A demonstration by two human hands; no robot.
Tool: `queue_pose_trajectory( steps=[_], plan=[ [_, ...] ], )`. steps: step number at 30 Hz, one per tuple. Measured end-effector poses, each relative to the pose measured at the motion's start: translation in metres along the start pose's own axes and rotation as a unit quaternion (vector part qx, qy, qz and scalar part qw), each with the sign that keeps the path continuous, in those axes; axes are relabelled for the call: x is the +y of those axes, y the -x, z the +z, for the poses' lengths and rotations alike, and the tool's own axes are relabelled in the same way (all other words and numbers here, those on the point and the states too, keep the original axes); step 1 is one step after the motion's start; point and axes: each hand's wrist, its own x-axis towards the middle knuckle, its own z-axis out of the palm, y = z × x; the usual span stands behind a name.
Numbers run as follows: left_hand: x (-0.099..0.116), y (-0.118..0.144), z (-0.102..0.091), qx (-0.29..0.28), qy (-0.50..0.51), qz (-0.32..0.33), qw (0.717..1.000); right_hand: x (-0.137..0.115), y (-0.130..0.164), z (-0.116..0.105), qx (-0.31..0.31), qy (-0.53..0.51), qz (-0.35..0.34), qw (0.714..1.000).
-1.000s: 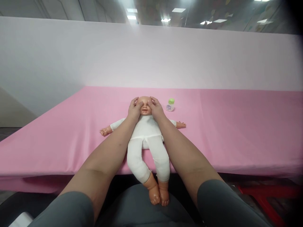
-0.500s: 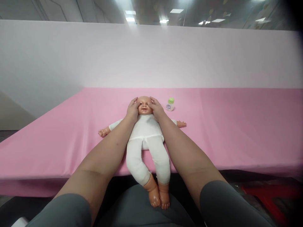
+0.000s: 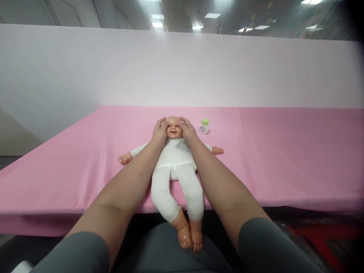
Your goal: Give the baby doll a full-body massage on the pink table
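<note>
A baby doll (image 3: 174, 154) with a white cloth body lies face up, its head away from me and its feet over the near table edge. My left hand (image 3: 160, 132) cups the left side of the doll's head, thumb beside the eye. On the opposite side, my right hand (image 3: 188, 131) holds the head in the same way, its thumb near the other eye. The fingers curl round the head, and their undersides are hidden. To the right of the head stands a small clear bottle (image 3: 204, 127) with a green cap and a printed label.
Pink cloth (image 3: 278, 155) covers the table, whose near edge is just in front of my lap. A white wall panel (image 3: 182, 68) rises behind it, with glass and lights above. Something red (image 3: 321, 235) lies low at the right, beyond the edge.
Both thumbs have slid slightly outward and up from the doll's face, showing more of its eyes. The doll and the bottle stay in place.
</note>
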Motion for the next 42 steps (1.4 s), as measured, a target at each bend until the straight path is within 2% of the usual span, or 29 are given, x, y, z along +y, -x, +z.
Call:
queue_pose_trajectory(
  steps=[3, 8, 11, 14, 17, 21, 24, 26, 32, 37, 42],
  plan=[
    [0.001, -0.002, 0.000, -0.008, 0.061, -0.046, 0.997, 0.006, -0.006, -0.002, -0.012, -0.017, 0.023, 1.000],
    [0.012, 0.004, -0.009, -0.052, 0.054, -0.087, 0.993, 0.002, -0.004, -0.010, -0.038, -0.007, 0.071, 0.997],
    [0.023, 0.013, -0.021, -0.129, 0.001, -0.082, 0.988, -0.008, 0.008, -0.020, -0.104, 0.014, 0.060, 0.993],
    [0.031, 0.021, -0.033, -0.179, -0.110, -0.062, 0.976, -0.017, 0.021, -0.027, -0.153, 0.071, 0.053, 0.984],
    [0.033, 0.021, -0.038, -0.166, -0.238, -0.026, 0.957, -0.022, 0.026, -0.029, -0.146, 0.138, 0.039, 0.979],
    [0.031, 0.016, -0.037, -0.134, -0.388, 0.041, 0.911, -0.024, 0.023, -0.024, -0.120, 0.204, -0.007, 0.972],
    [0.031, 0.016, -0.035, -0.112, -0.456, 0.068, 0.880, -0.025, 0.021, -0.019, -0.096, 0.246, -0.026, 0.964],
    [0.031, 0.017, -0.034, -0.104, -0.473, 0.071, 0.872, -0.025, 0.021, -0.018, -0.071, 0.273, -0.026, 0.959],
    [0.027, 0.016, -0.036, -0.104, -0.442, 0.069, 0.889, -0.025, 0.020, -0.018, -0.036, 0.306, -0.003, 0.951],
    [0.018, 0.009, -0.042, -0.097, -0.340, 0.058, 0.934, -0.025, 0.020, -0.023, -0.046, 0.220, 0.018, 0.974],
    [0.005, 0.003, -0.042, -0.082, -0.196, 0.012, 0.977, -0.014, 0.017, -0.028, -0.051, 0.167, 0.033, 0.984]
  ],
)
